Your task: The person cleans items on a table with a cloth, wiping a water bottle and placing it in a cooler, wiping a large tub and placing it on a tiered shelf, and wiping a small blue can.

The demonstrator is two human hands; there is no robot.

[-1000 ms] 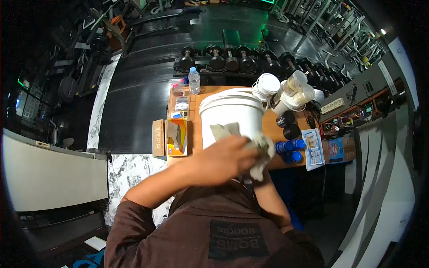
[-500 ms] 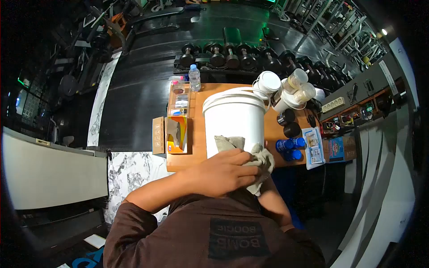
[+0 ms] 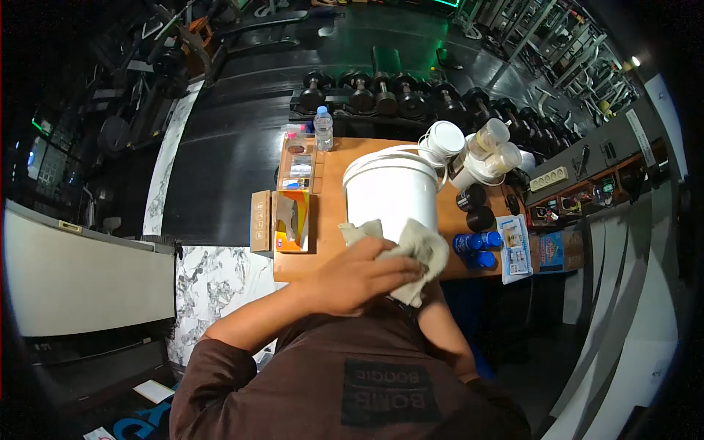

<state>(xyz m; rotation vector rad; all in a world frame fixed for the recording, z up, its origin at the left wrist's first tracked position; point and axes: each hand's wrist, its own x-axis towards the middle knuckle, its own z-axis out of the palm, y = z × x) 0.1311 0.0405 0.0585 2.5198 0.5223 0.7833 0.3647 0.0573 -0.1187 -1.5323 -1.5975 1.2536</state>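
Observation:
A large white bucket (image 3: 392,192) stands near the front edge of the wooden table, its rim facing up toward me. My left hand (image 3: 359,276) lies across a pale grey-green cloth (image 3: 419,253), fingers closed on it, against the near side of the bucket. The cloth is bunched, with one flap sticking out to the left. My right forearm (image 3: 445,331) reaches up beneath the cloth; the right hand itself is hidden behind the cloth, so its fingers do not show.
On the table's left are a water bottle (image 3: 323,129), a clear organizer (image 3: 297,165) and a tissue box (image 3: 293,221). To the right stand a small white bucket (image 3: 444,138), jars (image 3: 493,138), blue-capped containers (image 3: 480,259) and a printed pouch (image 3: 515,248). Dumbbells (image 3: 385,99) line the rack behind.
My left hand and the cloth have shifted slightly, and the cloth is now spread more fully upward and left. The bucket appears slightly further right in view. Right fingertips at its side no longer show.

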